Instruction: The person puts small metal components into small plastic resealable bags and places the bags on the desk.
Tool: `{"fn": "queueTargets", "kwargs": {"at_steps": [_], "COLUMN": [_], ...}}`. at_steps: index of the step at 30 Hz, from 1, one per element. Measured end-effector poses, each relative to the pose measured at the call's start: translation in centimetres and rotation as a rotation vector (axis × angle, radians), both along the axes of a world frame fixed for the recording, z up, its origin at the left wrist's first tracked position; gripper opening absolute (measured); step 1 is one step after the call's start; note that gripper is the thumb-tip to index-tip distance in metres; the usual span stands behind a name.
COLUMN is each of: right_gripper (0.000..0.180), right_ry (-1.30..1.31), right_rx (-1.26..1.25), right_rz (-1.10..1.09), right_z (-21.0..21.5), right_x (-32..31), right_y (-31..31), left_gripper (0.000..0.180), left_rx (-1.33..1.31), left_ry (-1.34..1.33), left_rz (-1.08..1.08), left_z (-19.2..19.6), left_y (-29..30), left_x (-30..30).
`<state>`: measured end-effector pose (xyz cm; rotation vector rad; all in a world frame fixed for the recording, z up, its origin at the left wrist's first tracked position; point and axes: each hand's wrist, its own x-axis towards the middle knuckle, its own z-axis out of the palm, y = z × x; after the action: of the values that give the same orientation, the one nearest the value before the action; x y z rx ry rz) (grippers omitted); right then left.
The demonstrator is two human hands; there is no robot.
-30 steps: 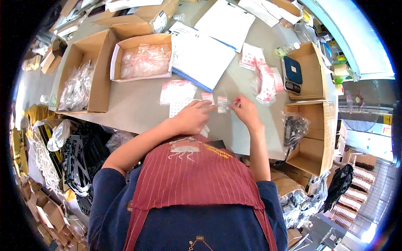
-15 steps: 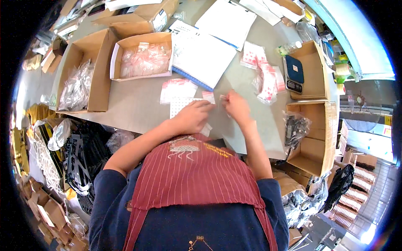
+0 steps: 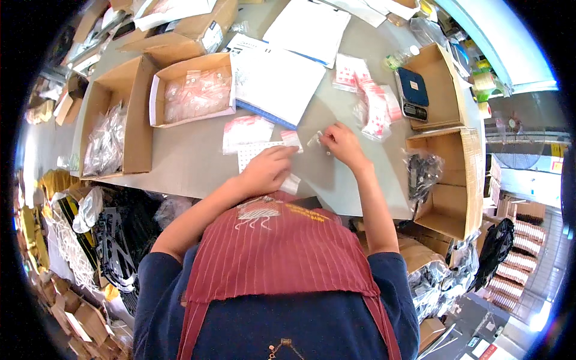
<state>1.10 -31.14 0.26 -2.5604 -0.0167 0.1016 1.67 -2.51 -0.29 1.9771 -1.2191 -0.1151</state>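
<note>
— What has moved?
— The right hand (image 3: pixel 343 145) sits a little farther from the left hand (image 3: pixel 268 168) than half a second ago.

— Start close to the body, then.
— Nearest is a maroon apron with thin pale stripes (image 3: pixel 279 258). Just past it, the left hand lies palm down, fingers bent and close together, over part of a white sheet with rows of small dots (image 3: pixel 247 157).

— Touching anything else?
— Its fingertips meet the near edge of a small clear plastic bag with a red top band (image 3: pixel 291 140).

— And the right?
— Its fingertips are bunched at the right end of a small, clear, narrow packet (image 3: pixel 314 139), which pokes out to their left, between the two hands. I cannot tell whether they pinch it or only touch it. A tiny white piece (image 3: pixel 328 153) lies just below that hand.

— Farther out?
— A fanned pile of red-banded clear bags (image 3: pixel 247 132) lies beyond the left hand; more red-and-white plastic bags (image 3: pixel 375 108) lie beyond the right. Farther still are white printed papers (image 3: pixel 285 78).
</note>
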Motion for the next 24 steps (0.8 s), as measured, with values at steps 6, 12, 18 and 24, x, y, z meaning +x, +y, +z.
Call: {"fn": "queueTargets", "kwargs": {"at_steps": [6,12,18,24], "right_gripper": [0.018,0.019,0.015,0.021], "right_ry": [-0.027,0.056,0.003,-0.053], "right_rx": [0.211,0.35,0.474,0.243], "right_rz": [-0.063,-0.223,-0.242,-0.152], "right_z": [1.5,0.0,-1.2,-1.0], "right_x": [-1.0,-1.0,-0.6,-0.3], "right_y": [0.4,0.6,1.2,1.7], "left_gripper": [0.008,0.007,0.007,0.013], "left_rx": [-0.122,-0.248,-0.296,-0.394], "left_ry": [0.104,0.266,0.342,0.406], "left_rz": [0.158,0.324,0.612,0.785], "left_z": [1.9,5.4,7.0,7.2], "left_y": [2.2,7.1,13.1,16.2], "left_x": [-0.7,-0.6,-1.1,-1.9]}}
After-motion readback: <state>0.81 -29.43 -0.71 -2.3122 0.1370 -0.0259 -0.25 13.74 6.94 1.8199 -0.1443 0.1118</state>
